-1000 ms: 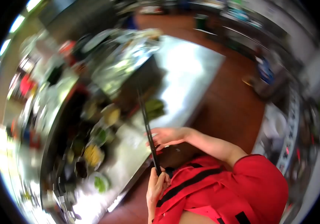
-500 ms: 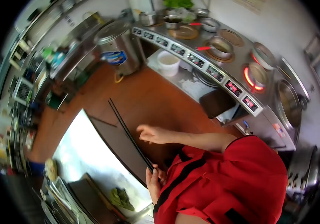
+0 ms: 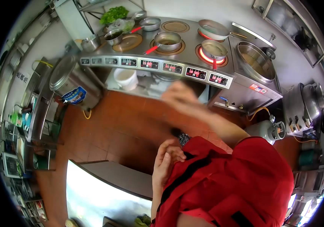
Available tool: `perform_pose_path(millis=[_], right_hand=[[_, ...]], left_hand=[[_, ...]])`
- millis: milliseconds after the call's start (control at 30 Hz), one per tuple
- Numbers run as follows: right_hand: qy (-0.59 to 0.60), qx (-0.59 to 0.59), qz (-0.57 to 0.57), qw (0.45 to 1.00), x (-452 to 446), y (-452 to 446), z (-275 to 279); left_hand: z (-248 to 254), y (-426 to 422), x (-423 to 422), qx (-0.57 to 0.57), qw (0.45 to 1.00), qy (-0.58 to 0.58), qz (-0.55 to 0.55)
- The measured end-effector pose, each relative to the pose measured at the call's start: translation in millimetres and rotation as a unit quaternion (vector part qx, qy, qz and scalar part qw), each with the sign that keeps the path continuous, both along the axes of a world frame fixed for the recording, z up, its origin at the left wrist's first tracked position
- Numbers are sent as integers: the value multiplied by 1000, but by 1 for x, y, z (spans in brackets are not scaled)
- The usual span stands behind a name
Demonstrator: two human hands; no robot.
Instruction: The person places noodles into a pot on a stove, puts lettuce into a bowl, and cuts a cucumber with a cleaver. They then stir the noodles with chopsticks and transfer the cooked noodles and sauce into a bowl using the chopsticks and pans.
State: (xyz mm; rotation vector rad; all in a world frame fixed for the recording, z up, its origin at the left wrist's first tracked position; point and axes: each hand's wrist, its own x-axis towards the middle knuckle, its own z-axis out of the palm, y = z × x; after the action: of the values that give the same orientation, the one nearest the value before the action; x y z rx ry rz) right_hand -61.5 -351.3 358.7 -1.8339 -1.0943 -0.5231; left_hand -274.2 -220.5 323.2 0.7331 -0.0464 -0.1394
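My left hand [image 3: 167, 158] is close to the red shirt [image 3: 241, 170], with loosely bent fingers and nothing visible in it. Smeared by motion, my right hand [image 3: 181, 95] is stretched out in front of the stove [image 3: 169, 60]; whether it grips anything cannot be made out. The black chopsticks cannot be seen. On the stove, a red-handled pan [image 3: 214, 50] sits over a glowing burner. Another red-handled pan [image 3: 168, 40] holds liquid. Behind them, a wide pan [image 3: 213, 29] stands over a second glowing ring.
A large steel pot [image 3: 255, 62] stands at the stove's right end, with a gas cylinder [image 3: 269, 130] below. To the left is a tall lidded steel barrel [image 3: 65, 81]. A white bucket [image 3: 126, 78] sits under the stove. A bright steel counter [image 3: 101, 196] lies at front left.
My view has turned right, toward the stove. My right hand has reached out toward it. The chopsticks, earlier in my left hand, no longer show there.
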Motion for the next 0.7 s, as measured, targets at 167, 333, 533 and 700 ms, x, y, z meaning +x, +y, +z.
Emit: perform_pose_path(millis=[167,333,533,700], right_hand=[[387,306,-141,858,84,-166,-5],[330,547,-195,744,142,-326,-38],[333,429,-365,756,217,-402,-69],[401,323,-378,769,295,-411,-97]], left_hand=[[-29,-5,56,71,988,115,-75],[-54,-38,150,104,980,130,-111],[-54,-76,274,157,950,200,-182],[-35,-103,354,182,944,198,-192]])
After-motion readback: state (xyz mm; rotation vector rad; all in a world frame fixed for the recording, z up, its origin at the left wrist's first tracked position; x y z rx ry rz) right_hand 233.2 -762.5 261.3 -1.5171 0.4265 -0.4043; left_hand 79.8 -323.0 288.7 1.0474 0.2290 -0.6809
